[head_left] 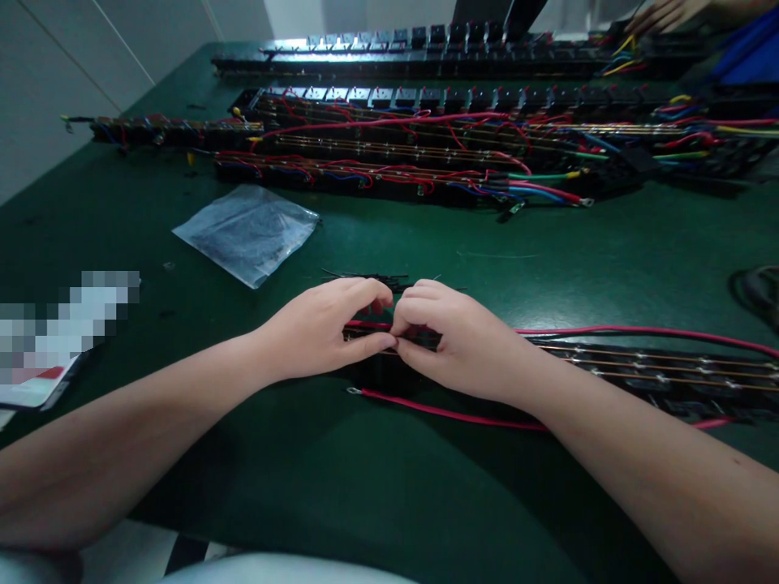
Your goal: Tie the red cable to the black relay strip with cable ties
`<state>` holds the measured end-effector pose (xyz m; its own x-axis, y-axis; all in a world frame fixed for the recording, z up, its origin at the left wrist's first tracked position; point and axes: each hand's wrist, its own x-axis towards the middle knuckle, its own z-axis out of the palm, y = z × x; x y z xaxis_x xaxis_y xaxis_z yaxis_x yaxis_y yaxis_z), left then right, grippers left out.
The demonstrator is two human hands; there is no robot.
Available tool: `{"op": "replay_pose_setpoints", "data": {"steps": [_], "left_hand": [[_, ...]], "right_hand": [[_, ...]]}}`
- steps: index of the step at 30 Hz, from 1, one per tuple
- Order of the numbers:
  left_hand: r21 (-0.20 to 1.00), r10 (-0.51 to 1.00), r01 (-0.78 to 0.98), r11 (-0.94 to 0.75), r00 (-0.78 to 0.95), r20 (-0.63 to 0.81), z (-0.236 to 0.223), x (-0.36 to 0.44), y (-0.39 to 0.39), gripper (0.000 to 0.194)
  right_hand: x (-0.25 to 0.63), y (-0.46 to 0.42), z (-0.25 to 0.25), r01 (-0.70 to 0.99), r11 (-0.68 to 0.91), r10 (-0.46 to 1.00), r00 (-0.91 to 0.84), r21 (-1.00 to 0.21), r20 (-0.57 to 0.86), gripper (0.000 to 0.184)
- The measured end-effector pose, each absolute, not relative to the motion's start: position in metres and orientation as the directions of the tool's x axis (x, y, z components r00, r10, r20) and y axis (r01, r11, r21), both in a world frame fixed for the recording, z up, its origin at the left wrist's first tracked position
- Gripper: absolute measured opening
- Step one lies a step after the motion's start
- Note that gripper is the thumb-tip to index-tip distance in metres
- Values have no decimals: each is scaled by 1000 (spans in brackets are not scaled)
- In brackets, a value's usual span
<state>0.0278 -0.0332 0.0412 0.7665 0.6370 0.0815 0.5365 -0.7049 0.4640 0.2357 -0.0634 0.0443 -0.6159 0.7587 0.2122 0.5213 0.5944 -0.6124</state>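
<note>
My left hand (322, 320) is at the left end of a long black strip (657, 369) with copper-coloured rods and a thick red wire (608, 329) along it. Its thumb reaches out to the right, apart from its curled fingers. Against that thumb's tip, the fingertips of my right hand (456, 332) are pinched together over the strip; whatever lies between them is too small to make out. Just behind both hands lies a bunch of thin black cable ties (395, 284). Nearer to me, a second red wire (450, 411) with a metal ring terminal lies on the table.
A clear plastic bag (249, 231) lies on the green table (389, 503). Several wired black strips (377, 162) stretch across the back. A co-worker's hand (666, 15) is at the far right. A partly blurred-out flat item (36, 389) lies left; a dark coil (758, 292) lies right.
</note>
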Motion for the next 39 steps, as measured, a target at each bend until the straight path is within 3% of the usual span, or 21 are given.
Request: {"op": "replay_pose_setpoints", "data": {"steps": [6,10,18,28,39], "left_hand": [[138,600,584,-800,788,139,40,30,-40,38],[31,568,570,-821,811,143,38,30,-42,40],[150,588,570,-808,798,131,33,28,-40,47],[132,571,557,-820,813,112,36,29,-41,48],[285,592,590,-755,801,-89,54,39,-32,56]], "right_hand": [[237,-64,45,516,589,760,-615,-622,211,13],[236,-64,45,505,595,758,-612,-626,226,15],[234,-63,43,526,613,752,-617,-590,232,14],[233,-69,42,539,677,716,-640,-501,278,15],[233,-71,46,518,668,716,-642,-534,273,9]]}}
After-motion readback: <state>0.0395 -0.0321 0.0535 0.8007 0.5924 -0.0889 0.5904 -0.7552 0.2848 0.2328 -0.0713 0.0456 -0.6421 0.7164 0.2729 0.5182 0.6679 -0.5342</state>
